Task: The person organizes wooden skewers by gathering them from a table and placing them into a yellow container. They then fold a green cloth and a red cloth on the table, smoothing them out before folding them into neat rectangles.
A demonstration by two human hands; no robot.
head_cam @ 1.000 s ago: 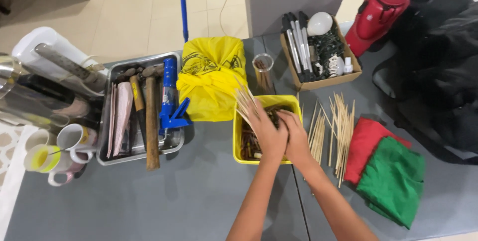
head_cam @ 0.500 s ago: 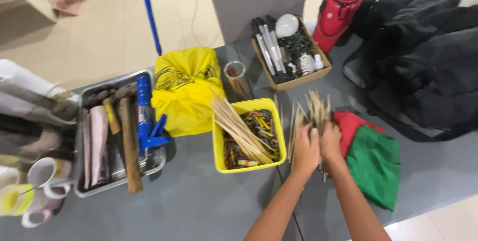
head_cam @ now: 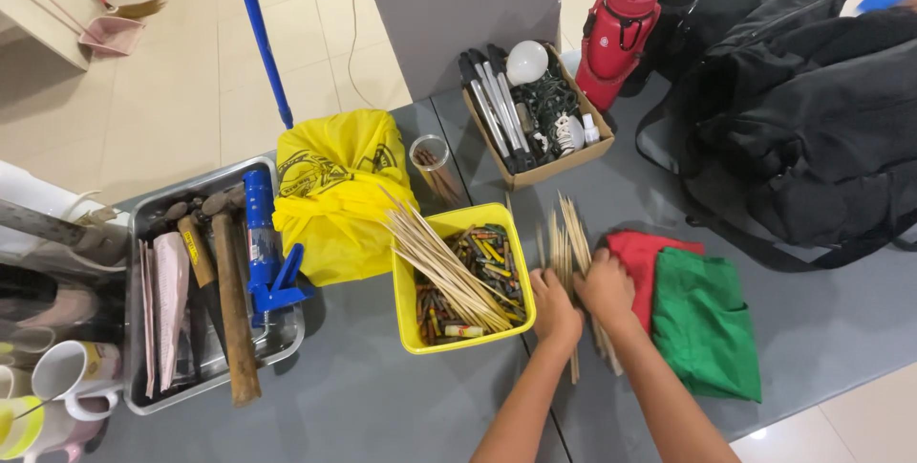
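Observation:
My left hand (head_cam: 555, 307) and my right hand (head_cam: 606, 288) press down side by side on a loose bunch of thin wooden sticks (head_cam: 569, 239) lying on the grey table (head_cam: 382, 406). The fingers curl over the sticks, gathering them. Just left of my hands stands a yellow tub (head_cam: 408, 335) holding crayons (head_cam: 478, 258) and a slanted bundle of wooden sticks (head_cam: 437, 258). Folded red cloth (head_cam: 638, 251) and green cloth (head_cam: 703, 320) lie right beside my right hand.
A metal tray (head_cam: 138, 224) with hammers and a blue tool sits at left, mugs (head_cam: 72, 372) at the far left. A yellow bag (head_cam: 330, 186), a small jar (head_cam: 432, 162), a cardboard box (head_cam: 535, 162), a red bottle (head_cam: 621, 28) and a black backpack (head_cam: 802, 129) line the back.
My hands left the yellow tub, where they set down a bundle of sticks, and moved right onto the loose sticks on the table. The view shifted a little.

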